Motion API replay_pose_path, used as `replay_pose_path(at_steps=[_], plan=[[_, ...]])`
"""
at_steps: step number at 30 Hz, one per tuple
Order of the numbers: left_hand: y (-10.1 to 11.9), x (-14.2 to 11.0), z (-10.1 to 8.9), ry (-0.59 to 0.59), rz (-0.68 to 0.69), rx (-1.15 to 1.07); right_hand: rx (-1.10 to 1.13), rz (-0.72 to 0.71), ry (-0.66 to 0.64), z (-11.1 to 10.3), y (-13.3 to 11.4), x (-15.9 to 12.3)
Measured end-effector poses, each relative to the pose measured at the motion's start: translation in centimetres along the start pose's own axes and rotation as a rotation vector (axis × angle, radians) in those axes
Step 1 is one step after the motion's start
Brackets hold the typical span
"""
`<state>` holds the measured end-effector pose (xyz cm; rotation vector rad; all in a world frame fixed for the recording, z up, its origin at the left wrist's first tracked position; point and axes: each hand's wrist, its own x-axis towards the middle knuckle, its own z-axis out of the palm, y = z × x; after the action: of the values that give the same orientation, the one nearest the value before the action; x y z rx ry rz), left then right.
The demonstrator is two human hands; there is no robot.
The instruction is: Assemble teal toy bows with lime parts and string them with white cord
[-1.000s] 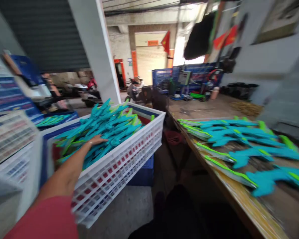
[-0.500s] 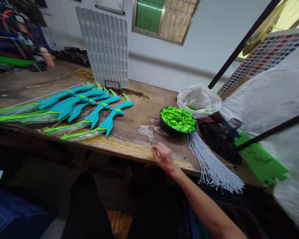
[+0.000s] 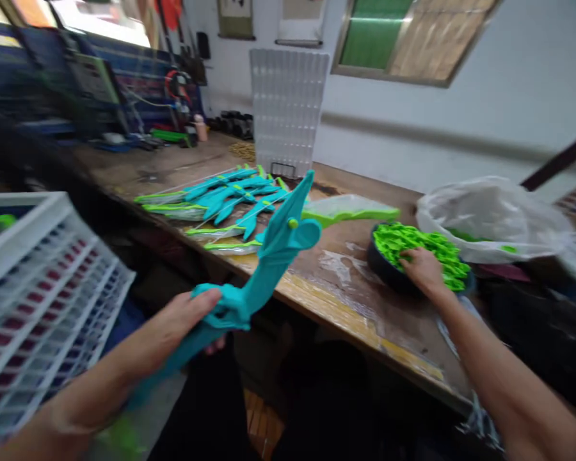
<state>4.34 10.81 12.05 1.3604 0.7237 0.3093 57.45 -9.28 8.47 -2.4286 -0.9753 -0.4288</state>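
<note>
My left hand (image 3: 192,317) is wrapped round the grip of a turquoise toy bow (image 3: 273,262) with a bird-like head. One bright green limb with a clear wing reaches right from its upper end; its lower end is blurred beside my forearm. My right hand (image 3: 421,269) is in a dark bowl (image 3: 388,269) heaped with small green plastic pieces (image 3: 432,246). Its fingers are curled and pinched at the near side of the heap, and the fingertips are partly hidden among the pieces.
Several similar turquoise bows (image 3: 221,202) lie in a row on the wooden table (image 3: 312,256). Behind the bowl is a white plastic bag (image 3: 489,211). White cords (image 3: 480,416) hang over the table edge. A white plastic crate (image 3: 72,282) stands close at left.
My left hand has come into view holding a toy bow. My right hand has gone from the table's front edge into the bowl. The view has swung left, bringing in the crate.
</note>
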Motion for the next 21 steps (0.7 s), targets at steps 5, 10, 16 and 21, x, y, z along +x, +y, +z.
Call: replay_pose_path(at_steps=[5,10,16,21], plan=[[-2.1,2.7,3.9,-0.111,-0.039,-0.423,0.036,-0.003,0.147,0.2,0.9,-0.6],[-3.6,2.7,2.3,-0.106,0.048,-0.449,0.266,-0.176,0.267,0.6,-3.0,-3.1],[-3.8,2.1,1.1,-0.012,0.17,-0.225,0.662,-0.446,-0.162,1.9,-17.1,-12.6],[-4.5,2.1,2.5,0.083,0.248,-0.278,1.114,-0.338,-0.379,0.5,-27.3,-19.6]])
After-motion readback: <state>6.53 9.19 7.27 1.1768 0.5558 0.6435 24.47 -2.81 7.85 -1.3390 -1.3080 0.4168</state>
